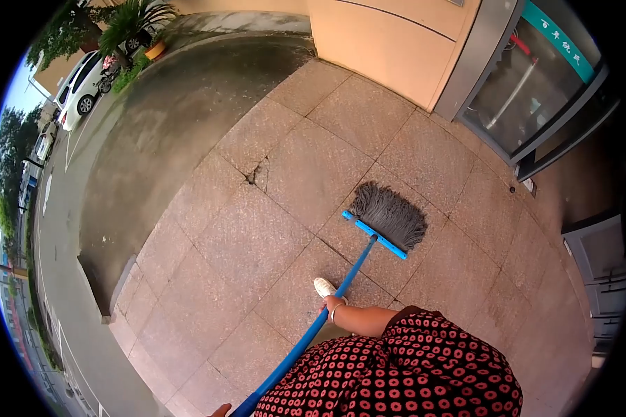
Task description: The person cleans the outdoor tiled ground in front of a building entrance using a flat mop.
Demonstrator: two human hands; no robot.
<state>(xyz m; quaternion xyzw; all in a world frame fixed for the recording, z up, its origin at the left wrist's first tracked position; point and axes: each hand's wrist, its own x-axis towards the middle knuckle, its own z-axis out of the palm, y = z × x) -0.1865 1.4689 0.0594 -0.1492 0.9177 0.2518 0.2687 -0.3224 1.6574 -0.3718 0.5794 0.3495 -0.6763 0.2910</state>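
Head view: a mop [388,214] with its grey strands spread on the tiled floor [257,236].
The right hand [333,304] is closed around the blue handle [303,342], just above a pale shoe [325,288]; the left hand [222,411], mostly cut off at the bottom edge, is beside the handle's lower end, and I cannot tell how far open it is or whether it holds anything.
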